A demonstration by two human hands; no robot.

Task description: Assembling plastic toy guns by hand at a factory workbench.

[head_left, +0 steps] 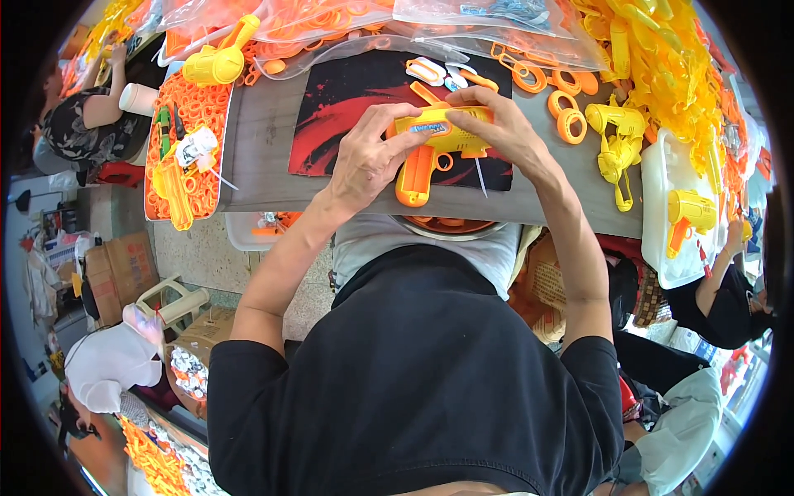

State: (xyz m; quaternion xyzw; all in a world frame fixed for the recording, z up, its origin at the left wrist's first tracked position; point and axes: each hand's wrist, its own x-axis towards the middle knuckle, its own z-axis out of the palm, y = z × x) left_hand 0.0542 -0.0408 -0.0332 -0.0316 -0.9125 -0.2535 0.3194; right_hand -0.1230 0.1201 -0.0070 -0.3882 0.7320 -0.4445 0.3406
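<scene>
Both hands over black-and-red mat [331, 116] at near edge of desk [256, 165]. Left hand [368, 157] grip clenched on yellow toy gun [434, 140], orange handle pointing down. Right hand [496, 124] grip pinching gun's top right end. Beyond: orange rings [566, 116], bagged parts [347, 29].

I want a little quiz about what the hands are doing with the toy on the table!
1. True or false: both hands touch the yellow toy gun.
2. What colour is the toy gun's grip?
3. Where does the toy gun lie? A) on the black and red mat B) in the white tray C) on the floor

Key:
1. True: left hand and right hand both hold it.
2. Orange.
3. A.
</scene>
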